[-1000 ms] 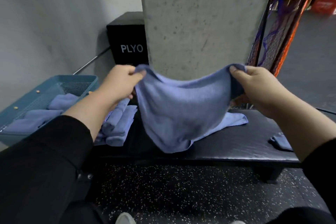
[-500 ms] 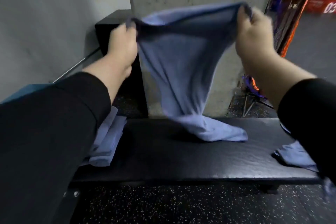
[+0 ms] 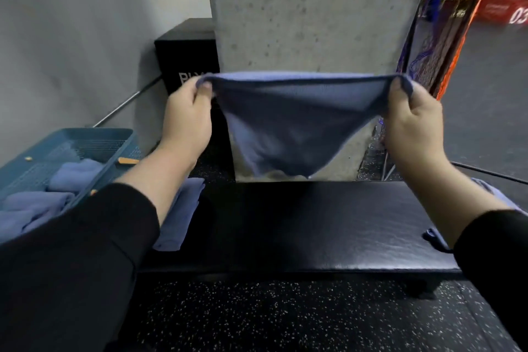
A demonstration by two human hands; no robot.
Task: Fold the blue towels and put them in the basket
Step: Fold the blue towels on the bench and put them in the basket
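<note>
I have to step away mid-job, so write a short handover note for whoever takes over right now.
Left hand and right hand each pinch a top corner of one blue towel, stretched in the air above the black bench, not yet folded.
Done: folded towels lie in the teal basket on the left.
More towels: a stack at the bench's left end, another at its right end.
Left: fold the held towel, then basket everything.

Held towel (image 3: 288,128) periwinkle blue, plain, darker in shadowed folds. Basket (image 3: 85,137) at left of frame teal, fine mesh pattern, orange tabs; folded towels (image 3: 37,206) inside same blue. Worktop (image 3: 314,231) glossy black. Floor (image 3: 285,317) black with white speckles. Pillar (image 3: 308,14) grey, pitted. Sleeves (image 3: 71,266) black. Box (image 3: 185,51) black, white lettering.
</note>
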